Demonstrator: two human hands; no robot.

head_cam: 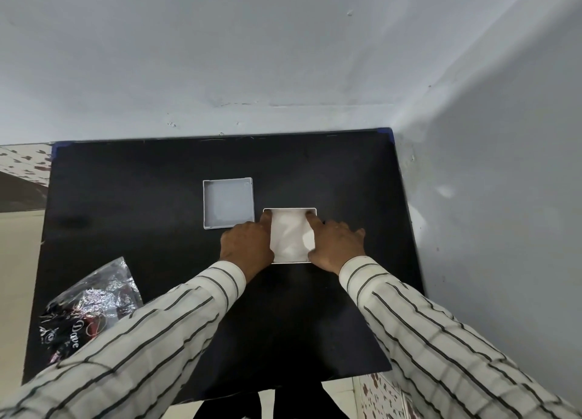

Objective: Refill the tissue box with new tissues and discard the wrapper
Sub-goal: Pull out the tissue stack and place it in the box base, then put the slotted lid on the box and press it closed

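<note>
Both hands are pressing down on the tissues (291, 234) inside the white tissue box (289, 210), prob. to pack them flat so the lid can fit. The left hand (247, 244) is lying along the box's left side w/ fingers flat on the stack, holding nothing. The right hand (335, 245) is doing the same on the other side, fingers spread a bit, also holding nothing. The lid (228, 203) is lying upside down just past the left hand, close by & ready for closing. The shiny wrapper (89, 305) is sitting on the dark surface (151, 179) well behind the left hand, near the edge, not thrown away yet.
</note>
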